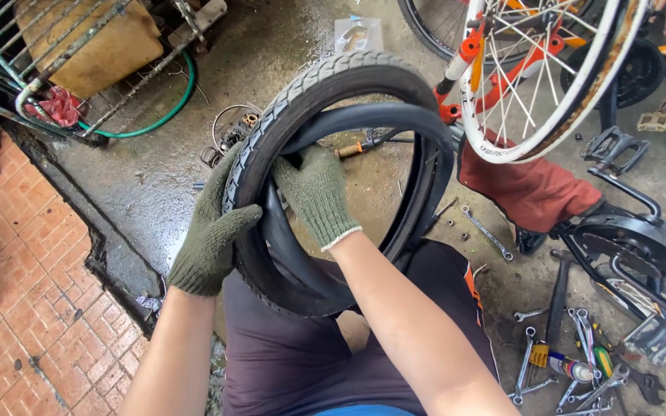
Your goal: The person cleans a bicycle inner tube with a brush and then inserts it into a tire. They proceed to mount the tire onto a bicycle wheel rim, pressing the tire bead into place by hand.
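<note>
A black bicycle tyre [333, 81] is held upright over my lap, with a black inner tube [395, 123] partly inside it. My left hand [211, 231], in a green knit glove, grips the tyre's outer left edge. My right hand [314, 192], also in a green glove, reaches inside the tyre and presses on the inner tube against the tyre's inner wall. A white bicycle rim with spokes [541, 77] stands to the upper right on an upturned orange and black bicycle frame [495, 88].
Several wrenches and a screwdriver [572, 362] lie on the wet concrete at lower right. A red cloth [533, 189] hangs over the bicycle. A metal rack [79, 69] with a green hose [167, 108] is at upper left. Brick paving [17, 308] lies left.
</note>
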